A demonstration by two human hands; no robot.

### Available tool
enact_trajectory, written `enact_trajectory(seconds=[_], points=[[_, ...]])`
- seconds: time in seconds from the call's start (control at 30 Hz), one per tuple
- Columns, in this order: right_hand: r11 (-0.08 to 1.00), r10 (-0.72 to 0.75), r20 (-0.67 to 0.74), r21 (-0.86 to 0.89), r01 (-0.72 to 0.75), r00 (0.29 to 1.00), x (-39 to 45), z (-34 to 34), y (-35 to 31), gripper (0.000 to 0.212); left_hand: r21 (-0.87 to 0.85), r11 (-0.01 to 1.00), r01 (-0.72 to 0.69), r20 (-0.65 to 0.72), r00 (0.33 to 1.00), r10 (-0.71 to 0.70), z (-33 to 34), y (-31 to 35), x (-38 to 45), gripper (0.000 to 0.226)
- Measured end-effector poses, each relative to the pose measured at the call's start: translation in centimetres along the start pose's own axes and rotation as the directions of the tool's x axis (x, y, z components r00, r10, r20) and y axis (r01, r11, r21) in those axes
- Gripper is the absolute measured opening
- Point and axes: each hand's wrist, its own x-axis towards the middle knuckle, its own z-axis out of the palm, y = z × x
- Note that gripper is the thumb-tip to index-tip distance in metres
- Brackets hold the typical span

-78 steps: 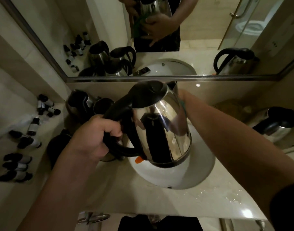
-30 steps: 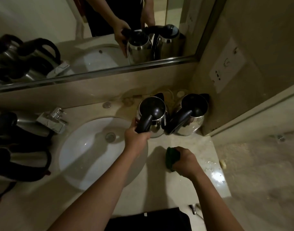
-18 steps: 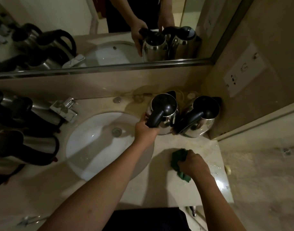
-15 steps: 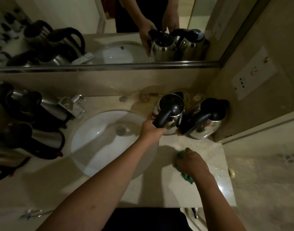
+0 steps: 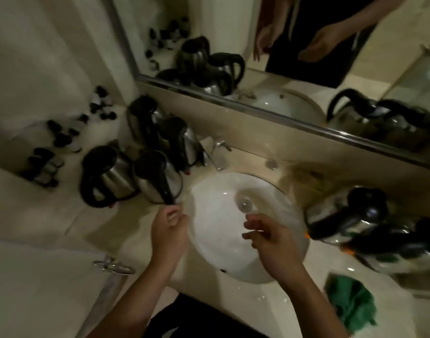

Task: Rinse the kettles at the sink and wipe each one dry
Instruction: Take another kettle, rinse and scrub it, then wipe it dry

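Bottles [image 5: 62,145]: small, dark-capped, scattered on the tabletop [image 5: 106,223] at far left, against the wall
Left kettles [image 5: 145,162]: four steel kettles with black lids and handles, grouped upright on the tabletop left of the sink; the two at the back stand by the mirror's lower edge
Near kettle [image 5: 157,176]: the one of the group closest to the sink rim, its black handle pointing down toward the left hand
Left hand [image 5: 168,230]: fingers loosely curled, holding nothing, fingertips just below the tip of the near kettle's handle; contact cannot be told because of blur
Tap [image 5: 219,152]: chrome, at the back of the sink, next to the left kettles
Sink [image 5: 216,215]: white oval basin set in the tabletop, drain visible near its centre
Right hand [image 5: 270,235]: over the basin, fingers spread and relaxed, holding nothing
Mirror [image 5: 282,69]: above the tabletop, reflecting the kettles, the sink and the person's two hands
Right kettles [image 5: 350,215]: two steel kettles, blurred, on the tabletop right of the sink, side by side
Cloth [image 5: 350,306]: green, crumpled, lying on the tabletop in front of the right kettles, apart from both hands
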Motion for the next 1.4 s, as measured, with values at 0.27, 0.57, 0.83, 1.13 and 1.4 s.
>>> enact_trajectory(seconds=[0.27,0.57,0.83,1.13,1.4], points=[[0.996,-0.042,0.042,0.077,0.039,0.998,2.1,9.9,-5.5,0.037,0.093,0.975,0.202,0.140,0.967,-0.214,-1.9,-0.3,9.7,0.034],[0.999,0.044,0.007,0.011,-0.044,0.999,3.0,12.1,-4.8,0.029,-0.298,0.931,0.209,0.244,0.960,-0.138,-2.8,-1.6,8.1,0.033],[0.990,0.053,-0.122,-0.124,-0.068,0.991,6.6,10.9,-4.2,0.033,-0.259,0.943,0.210,0.392,0.915,-0.097,-6.5,-1.2,6.5,0.042],[0.980,-0.056,-0.218,-0.200,0.012,0.974,19.4,8.8,-9.9,0.018,-0.285,0.902,0.325,0.580,0.808,-0.108,-3.0,-3.5,8.6,0.050],[0.937,0.110,-0.115,-0.320,-0.142,0.987,30.8,8.2,-6.3,0.025,-0.014,0.953,0.304,0.507,0.823,-0.255,1.3,-5.2,12.4,0.049]])
